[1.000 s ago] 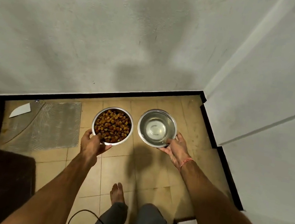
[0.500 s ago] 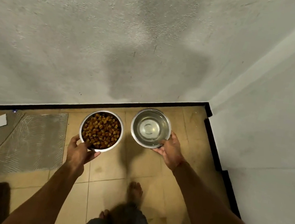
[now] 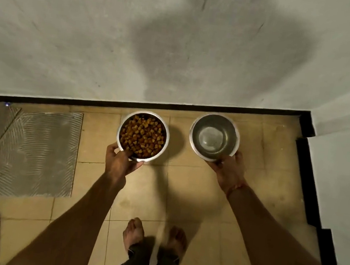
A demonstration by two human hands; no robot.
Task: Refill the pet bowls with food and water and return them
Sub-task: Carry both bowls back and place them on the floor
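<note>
I see my left hand (image 3: 120, 163) gripping the near rim of the steel kibble bowl (image 3: 143, 136), thumb over the edge, and my right hand (image 3: 229, 173) cupping the water bowl (image 3: 214, 137) from below, fingers hidden. Both bowls hang above the tan floor tiles (image 3: 188, 192), near the wall's black skirting (image 3: 173, 107).

Probably home: tiled floor (image 3: 194, 193), pet bowls (image 3: 143, 136).

The left hand's (image 3: 120, 163) fingers (image 3: 112, 147) vanish under the food bowl (image 3: 143, 137) at its 7 o'clock rim — the right hand (image 3: 230, 173) likewise under the water bowl (image 3: 215, 137). Water level: unclear. Both forearms run off the bottom edge.
</note>
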